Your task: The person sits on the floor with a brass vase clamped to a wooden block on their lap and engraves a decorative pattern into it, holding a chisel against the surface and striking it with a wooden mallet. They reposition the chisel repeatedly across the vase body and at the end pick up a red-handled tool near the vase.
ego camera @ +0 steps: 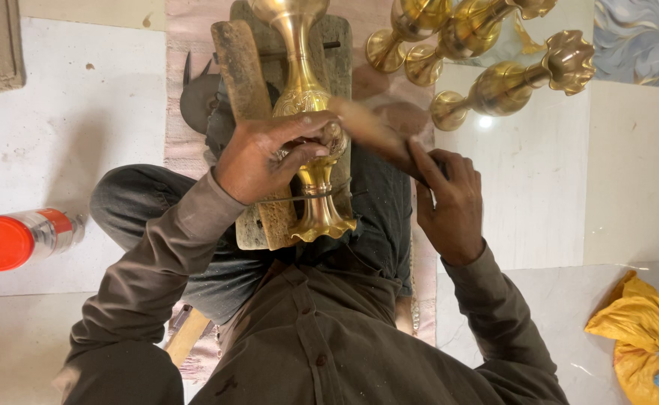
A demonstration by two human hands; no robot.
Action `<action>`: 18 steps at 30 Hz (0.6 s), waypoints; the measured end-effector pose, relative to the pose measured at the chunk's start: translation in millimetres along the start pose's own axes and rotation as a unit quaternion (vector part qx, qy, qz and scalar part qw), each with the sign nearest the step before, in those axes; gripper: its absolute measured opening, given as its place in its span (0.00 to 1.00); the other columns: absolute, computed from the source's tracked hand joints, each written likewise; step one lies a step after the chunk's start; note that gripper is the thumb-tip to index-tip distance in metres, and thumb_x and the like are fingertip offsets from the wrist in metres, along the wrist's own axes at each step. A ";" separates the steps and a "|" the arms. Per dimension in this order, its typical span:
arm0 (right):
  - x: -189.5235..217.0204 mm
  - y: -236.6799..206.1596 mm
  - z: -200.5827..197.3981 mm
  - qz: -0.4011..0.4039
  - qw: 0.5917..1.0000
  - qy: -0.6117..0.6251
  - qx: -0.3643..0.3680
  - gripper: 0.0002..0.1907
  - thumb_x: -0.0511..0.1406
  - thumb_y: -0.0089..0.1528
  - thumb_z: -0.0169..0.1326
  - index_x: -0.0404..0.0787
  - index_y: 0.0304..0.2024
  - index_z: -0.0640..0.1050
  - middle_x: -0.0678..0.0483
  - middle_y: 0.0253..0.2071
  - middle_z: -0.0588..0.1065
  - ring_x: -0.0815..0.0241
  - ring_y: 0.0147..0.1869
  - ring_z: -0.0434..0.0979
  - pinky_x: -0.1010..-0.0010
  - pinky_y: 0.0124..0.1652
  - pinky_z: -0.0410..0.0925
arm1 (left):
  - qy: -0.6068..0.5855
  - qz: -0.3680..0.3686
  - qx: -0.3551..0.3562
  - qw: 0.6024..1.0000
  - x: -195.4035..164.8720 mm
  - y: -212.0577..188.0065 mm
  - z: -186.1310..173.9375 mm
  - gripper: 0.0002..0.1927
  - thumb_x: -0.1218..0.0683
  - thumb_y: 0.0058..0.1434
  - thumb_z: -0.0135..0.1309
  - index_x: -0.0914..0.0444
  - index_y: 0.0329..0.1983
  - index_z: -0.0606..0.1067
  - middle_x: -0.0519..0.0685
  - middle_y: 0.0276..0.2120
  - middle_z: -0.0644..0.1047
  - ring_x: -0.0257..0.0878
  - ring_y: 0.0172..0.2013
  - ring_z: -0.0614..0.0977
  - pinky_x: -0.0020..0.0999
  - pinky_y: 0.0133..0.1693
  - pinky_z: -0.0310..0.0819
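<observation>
I count one engraved brass vase (307,112) pinned on a rough wooden block (248,75) by my left hand (258,157), my right hand (449,202) clamped around a blurred wooden mallet (367,127), and three smooth brass vases (487,52) lying beside.

glossy engraved brass vase (305,97), rough worn wooden block (243,75), matt cloth sleeves (157,262)

Pale tiled floor (74,112), glossy reflections

**Item count, head view**

I count 4 brass vases: 1 on the wooden block (251,82), 3 lying on the floor at top right (521,79). 1 wooden mallet (371,131), blurred. 1 jar with a red lid (18,240). 1 yellow bag (644,337). 2 hands in frame.
</observation>
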State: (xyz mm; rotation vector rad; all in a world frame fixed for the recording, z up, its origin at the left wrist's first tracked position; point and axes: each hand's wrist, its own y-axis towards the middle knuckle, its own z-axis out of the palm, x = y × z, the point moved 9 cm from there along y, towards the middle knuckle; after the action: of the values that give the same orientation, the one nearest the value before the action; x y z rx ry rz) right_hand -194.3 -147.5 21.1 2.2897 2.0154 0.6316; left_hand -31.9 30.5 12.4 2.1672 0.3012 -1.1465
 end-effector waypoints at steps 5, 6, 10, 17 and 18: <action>4.8 10.7 0.8 -0.012 0.999 -0.036 0.014 0.33 0.23 0.63 0.57 0.47 0.70 0.73 0.48 0.49 0.73 0.49 0.50 0.72 0.57 0.49 0.67 | -0.004 -0.012 -0.025 1.000 6.7 -9.2 2.7 0.23 0.60 0.64 0.65 0.63 0.62 0.75 0.55 0.51 0.82 0.43 0.47 0.88 0.33 0.48 0.86; 5.6 13.1 1.6 -0.017 0.996 -0.081 0.034 0.33 0.23 0.62 0.57 0.47 0.70 0.75 0.49 0.47 0.74 0.49 0.48 0.73 0.56 0.47 0.66 | 0.004 -0.009 -0.032 0.999 6.3 -10.3 2.5 0.23 0.60 0.64 0.65 0.64 0.62 0.75 0.56 0.51 0.82 0.43 0.48 0.87 0.34 0.48 0.86; 12.6 20.7 -24.6 -0.029 0.999 -0.012 -0.037 0.31 0.24 0.65 0.57 0.47 0.70 0.72 0.48 0.54 0.73 0.50 0.55 0.73 0.58 0.51 0.68 | 0.028 0.011 -0.055 0.998 2.1 -13.3 0.1 0.22 0.61 0.63 0.65 0.66 0.60 0.75 0.57 0.52 0.82 0.46 0.49 0.87 0.36 0.48 0.84; 32.0 29.1 -38.8 -0.106 0.993 -0.025 -0.043 0.28 0.24 0.64 0.58 0.45 0.66 0.74 0.47 0.55 0.72 0.48 0.55 0.75 0.57 0.51 0.72 | 0.048 0.030 -0.034 0.998 -0.7 -16.9 1.6 0.14 0.62 0.65 0.64 0.59 0.53 0.79 0.54 0.45 0.83 0.47 0.44 0.87 0.38 0.43 0.84; 36.7 30.1 -35.4 -0.126 0.986 -0.105 -0.035 0.27 0.24 0.62 0.60 0.47 0.63 0.77 0.50 0.52 0.73 0.49 0.51 0.74 0.55 0.48 0.71 | 0.042 0.019 -0.033 0.998 1.6 -17.1 1.1 0.14 0.62 0.65 0.64 0.60 0.53 0.79 0.54 0.45 0.83 0.47 0.43 0.87 0.38 0.43 0.83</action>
State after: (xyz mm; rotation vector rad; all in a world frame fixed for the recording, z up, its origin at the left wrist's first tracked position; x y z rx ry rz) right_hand -174.1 -125.9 72.3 1.9260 2.0961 0.4164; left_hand -39.9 42.6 3.1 2.1570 0.3296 -1.0130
